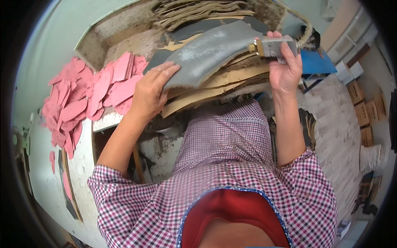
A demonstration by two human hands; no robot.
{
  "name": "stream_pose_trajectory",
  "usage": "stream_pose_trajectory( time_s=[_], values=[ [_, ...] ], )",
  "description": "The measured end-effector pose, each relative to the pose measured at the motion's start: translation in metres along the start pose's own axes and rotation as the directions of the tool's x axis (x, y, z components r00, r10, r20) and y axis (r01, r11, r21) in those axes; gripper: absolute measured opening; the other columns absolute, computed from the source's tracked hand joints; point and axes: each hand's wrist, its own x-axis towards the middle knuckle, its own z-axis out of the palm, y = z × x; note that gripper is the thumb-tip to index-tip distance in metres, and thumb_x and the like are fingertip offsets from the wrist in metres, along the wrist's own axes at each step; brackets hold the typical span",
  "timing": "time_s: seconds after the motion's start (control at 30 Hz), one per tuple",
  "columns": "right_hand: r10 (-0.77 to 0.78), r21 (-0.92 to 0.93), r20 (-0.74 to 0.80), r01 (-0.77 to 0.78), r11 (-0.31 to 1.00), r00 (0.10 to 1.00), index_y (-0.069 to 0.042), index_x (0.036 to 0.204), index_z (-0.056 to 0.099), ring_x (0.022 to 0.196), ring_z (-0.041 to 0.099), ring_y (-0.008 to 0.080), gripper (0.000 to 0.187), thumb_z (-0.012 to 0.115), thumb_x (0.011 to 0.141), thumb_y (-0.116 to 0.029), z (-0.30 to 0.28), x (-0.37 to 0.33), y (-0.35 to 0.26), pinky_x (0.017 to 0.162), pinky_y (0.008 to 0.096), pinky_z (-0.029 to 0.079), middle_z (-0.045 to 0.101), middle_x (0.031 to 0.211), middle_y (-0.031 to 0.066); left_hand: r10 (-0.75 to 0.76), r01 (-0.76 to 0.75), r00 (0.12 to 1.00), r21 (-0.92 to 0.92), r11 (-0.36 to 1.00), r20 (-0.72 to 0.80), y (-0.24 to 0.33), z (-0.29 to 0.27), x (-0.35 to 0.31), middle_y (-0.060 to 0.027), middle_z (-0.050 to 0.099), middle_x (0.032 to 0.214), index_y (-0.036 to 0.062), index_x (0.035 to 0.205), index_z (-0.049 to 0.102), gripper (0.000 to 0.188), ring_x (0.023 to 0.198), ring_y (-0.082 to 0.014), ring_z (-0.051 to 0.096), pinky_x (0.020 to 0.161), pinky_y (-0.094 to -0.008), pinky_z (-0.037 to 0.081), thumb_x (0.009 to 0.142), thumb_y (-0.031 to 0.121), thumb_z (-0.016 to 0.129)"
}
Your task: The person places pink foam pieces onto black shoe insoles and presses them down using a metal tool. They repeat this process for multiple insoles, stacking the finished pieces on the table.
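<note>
While the right hand (287, 71) holds one tool (273, 48), the left (149, 89) touches one sheet (211, 53).

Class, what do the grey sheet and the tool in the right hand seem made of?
Grey sheet: possibly rubber or coated fabric, matte; it curves and shows whitish patches.

Tool: probably metal, smooth; its flat side has a silvery shine.

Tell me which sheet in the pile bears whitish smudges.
The broad grey sheet on top, with the left hand at its left end. Smudges whiten its upper face; the tan sheets beneath show none.
</note>
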Motion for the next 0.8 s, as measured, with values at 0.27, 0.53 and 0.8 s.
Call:
stream_pose_trajectory(
  time_s=[0.27,0.53,0.8],
  values=[
    [0.243,-0.074,-0.051,-0.246,0.966,0.969,0.014,0.130,0.046,0.133,0.044,0.0362,0.044,0.053,0.097,-0.013,-0.051,-0.018,0.025,0.114,0.0510,0.031,0.050,0.137,0.0259,-0.471,0.285,0.825,-0.489,0.825,-0.314,-0.026,0.024,0.007,-0.0047,0.068,0.094,0.0029,0.124,0.060,0.033,0.082,-0.0125,0.061,0.077,-0.0286,0.049,0.093,0.013,0.063],
    [0.292,-0.035,-0.113,-0.297,0.954,0.950,0.015,0.133,0.044,0.133,0.046,0.0335,0.043,0.050,0.100,-0.013,-0.064,-0.007,0.024,0.113,0.0486,0.037,0.050,0.137,0.0258,-0.734,0.350,0.406,-0.650,0.675,-0.544,-0.030,-0.168,-0.120,-0.0052,0.068,0.101,0.0000,0.119,0.064,0.034,0.081,-0.0144,0.065,0.061,-0.0273,0.057,0.088,0.012,0.070],
    [0.298,-0.044,-0.184,-0.311,0.950,0.937,0.017,0.134,0.041,0.135,0.042,0.0350,0.046,0.049,0.100,-0.014,-0.063,-0.009,0.024,0.113,0.0512,0.034,0.047,0.139,0.0271,-0.693,0.681,-0.302,-0.657,0.324,-0.654,0.063,-0.337,-0.423,-0.0076,0.066,0.100,-0.0011,0.120,0.057,0.032,0.076,-0.0158,0.063,0.054,-0.0276,0.050,0.093,0.015,0.065]
  ],
)
